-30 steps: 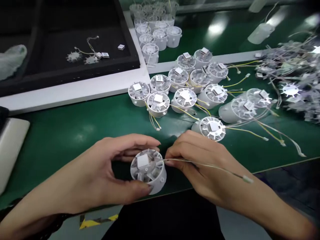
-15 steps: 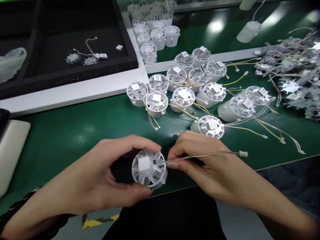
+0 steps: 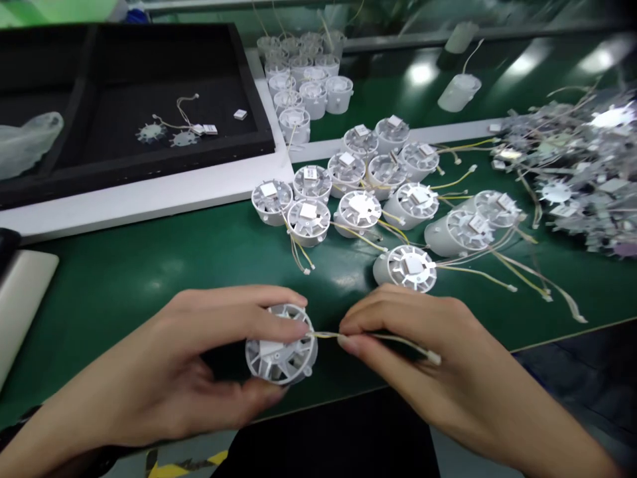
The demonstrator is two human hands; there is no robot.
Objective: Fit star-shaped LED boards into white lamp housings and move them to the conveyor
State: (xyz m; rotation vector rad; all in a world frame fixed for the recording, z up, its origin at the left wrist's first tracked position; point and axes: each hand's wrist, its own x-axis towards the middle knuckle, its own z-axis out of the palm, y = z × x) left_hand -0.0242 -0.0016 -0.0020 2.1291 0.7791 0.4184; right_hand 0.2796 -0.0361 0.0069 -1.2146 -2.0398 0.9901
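My left hand (image 3: 199, 358) grips a white plastic cup (image 3: 283, 372) near the table's front edge. A spoked metal plate (image 3: 293, 348) with a white square block sits in the cup's mouth. My left index finger lies across the plate, covering part of the block and the spot where the wires (image 3: 326, 334) come out. Those wires run to the right, pinched between the thumb and forefinger of my right hand (image 3: 398, 345). Their white connector (image 3: 434, 358) hangs past the right fingers. Just behind my right hand lies another cup (image 3: 405, 269) with a plate in it.
Several cups with plates and wires (image 3: 358, 209) stand behind my hands. More cups (image 3: 313, 93) fill the back. A heap of spoked plates (image 3: 587, 172) lies at right. A black tray (image 3: 199, 146) with a white rail is at left, a pale box (image 3: 24, 285) at the left edge.
My left index finger has moved from the cup's rim onto the plate, over the wire outlet. My right hand has drawn slightly away from the cup, still pinching the wires. The camera view has shifted.
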